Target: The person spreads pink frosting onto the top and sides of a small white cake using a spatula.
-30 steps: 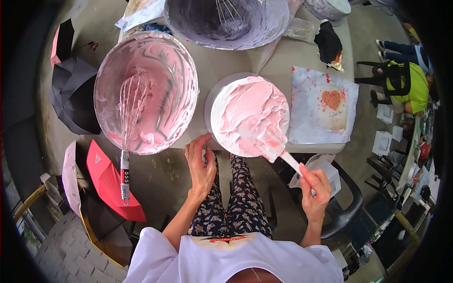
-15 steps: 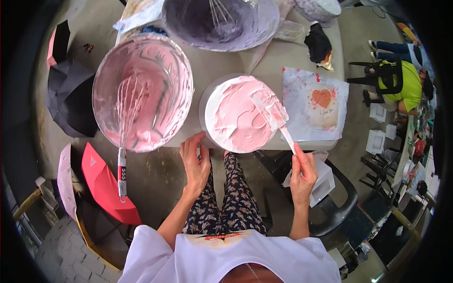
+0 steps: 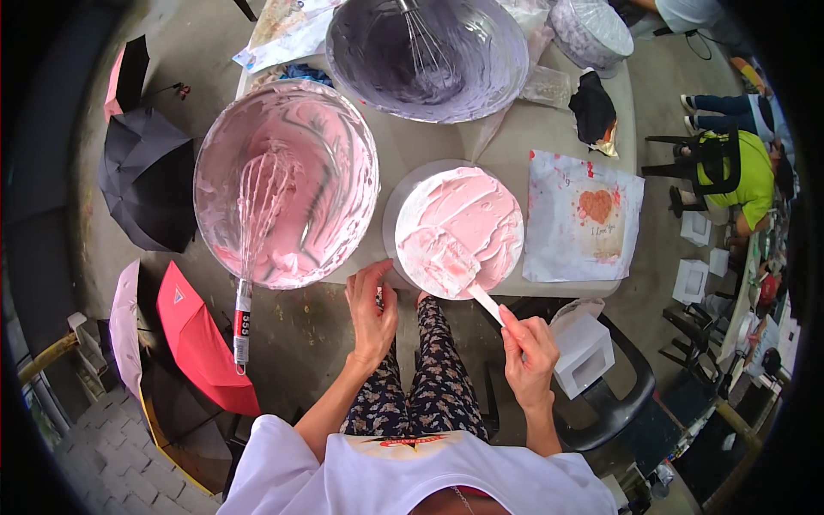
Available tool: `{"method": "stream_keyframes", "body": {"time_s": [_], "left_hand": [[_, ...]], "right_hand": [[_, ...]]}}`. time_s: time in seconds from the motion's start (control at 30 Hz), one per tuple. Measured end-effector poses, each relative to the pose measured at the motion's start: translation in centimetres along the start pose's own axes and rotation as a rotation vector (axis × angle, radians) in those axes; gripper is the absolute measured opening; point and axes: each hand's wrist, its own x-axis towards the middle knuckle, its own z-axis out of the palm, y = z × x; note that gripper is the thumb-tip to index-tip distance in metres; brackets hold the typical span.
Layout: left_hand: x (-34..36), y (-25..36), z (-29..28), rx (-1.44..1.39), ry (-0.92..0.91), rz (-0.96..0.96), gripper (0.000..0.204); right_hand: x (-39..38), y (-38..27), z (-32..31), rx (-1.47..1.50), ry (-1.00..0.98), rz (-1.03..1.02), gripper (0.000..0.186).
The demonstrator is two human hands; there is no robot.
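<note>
A round cake point(image 3: 493, 210) topped with swirled pink cream sits on a pale round cake stand point(image 3: 392, 206) at the table's near edge. My right hand point(image 3: 530, 350) is closed round the handle of a white spatula point(image 3: 485, 302). The spatula's cream-coated blade lies on the near left part of the cake top. My left hand point(image 3: 371, 318) is at the near left of the stand, holding nothing, its fingers bent and apart. Its fingertips are at the stand's rim; whether they touch it I cannot tell.
Left of the cake stands a metal bowl point(image 3: 365, 163) of pink cream with a whisk point(image 3: 243, 322) leaning in it. Behind is a bowl point(image 3: 343, 60) of purple cream. A stained paper sheet point(image 3: 549, 249) lies right. Umbrellas point(image 3: 202, 335) and a chair point(image 3: 639, 403) flank the table.
My right hand has drawn the spatula from the right side of the cake to its near left part. My left hand stays beside the stand. The whole view has shifted slightly.
</note>
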Motion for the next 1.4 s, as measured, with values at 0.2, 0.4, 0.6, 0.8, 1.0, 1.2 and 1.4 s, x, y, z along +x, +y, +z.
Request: {"method": "stream_keyframes", "body": {"time_s": [0.2,0.4,0.6,0.8,1.0,1.2,1.4], "left_hand": [[0.2,-0.5,0.1,0.012,0.028,0.029,0.031],[-0.2,0.1,-0.2,0.020,0.033,0.051,0.032],[0.0,0.0,-0.2,-0.004,0.018,0.014,0.032],[-0.1,-0.2,0.1,0.013,0.038,0.044,0.032],[-0.1,-0.3,0.3,0.046,0.043,0.069,0.034],[0.0,-0.2,0.4,0.055,0.054,0.060,0.033],[0.1,-0.1,0.4,0.079,0.048,0.032,0.032]], "right_hand": [[0.7,-0.2,-0.9,-0.089,-0.050,-0.075,0.035],[1.8,-0.4,-2.7,-0.302,-0.019,-0.106,0.035],[2.6,-0.8,-3.5,-0.314,0.001,-0.125,0.032],[2.7,0.3,-3.4,-0.327,0.009,-0.136,0.030],[2.8,1.2,-3.6,-0.309,0.005,-0.136,0.031],[3.3,1.0,-4.8,-0.346,0.001,-0.169,0.031],[4.0,1.1,-5.3,-0.378,-0.014,-0.192,0.032]]}}
